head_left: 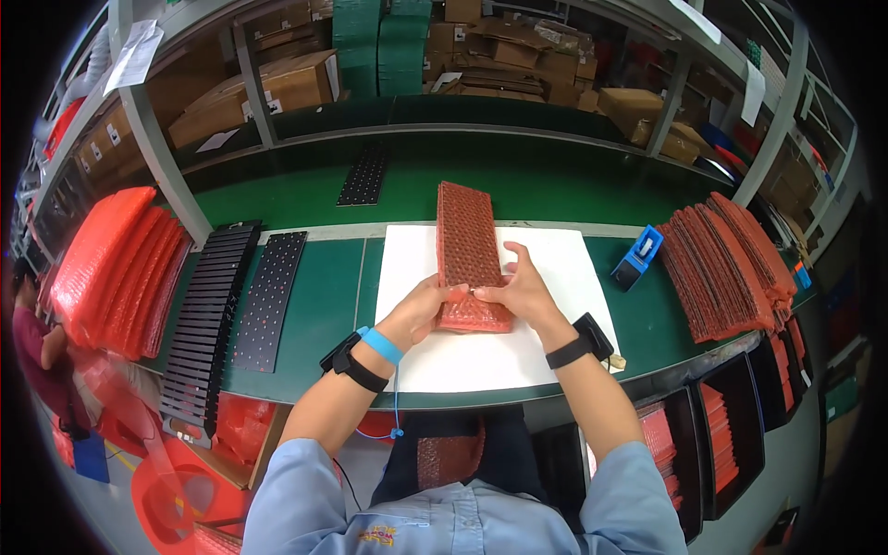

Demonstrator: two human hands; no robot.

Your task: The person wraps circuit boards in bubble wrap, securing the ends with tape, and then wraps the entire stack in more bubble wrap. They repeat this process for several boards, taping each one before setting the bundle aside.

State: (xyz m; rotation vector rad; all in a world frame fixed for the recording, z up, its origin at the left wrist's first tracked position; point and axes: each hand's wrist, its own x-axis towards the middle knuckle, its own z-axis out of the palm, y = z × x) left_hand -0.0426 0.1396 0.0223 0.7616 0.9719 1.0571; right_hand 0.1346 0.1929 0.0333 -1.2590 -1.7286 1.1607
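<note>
A long red bubble-wrap pouch [467, 231] with something dark showing through it lies on a white sheet [546, 356] in front of me. My left hand [427, 303] grips its lower left side, fingers partly hidden behind the edge and thumb on top. My right hand [523, 294] holds the lower right side. Its thumb presses near the left thumb, and its index finger is lifted off. Both thumbs meet across the pouch, above its shiny near end. A blue strap and black bands circle my left wrist; a black band is on my right.
At left stand a pile of red bubble pouches [120, 268], a slotted black rack [213, 314] and a dotted dark panel [270, 301]. Another panel [363, 177] lies farther back. To the right are a blue tape dispenser [638, 257] and filled pouches [717, 268]. A person [42, 342] is far left.
</note>
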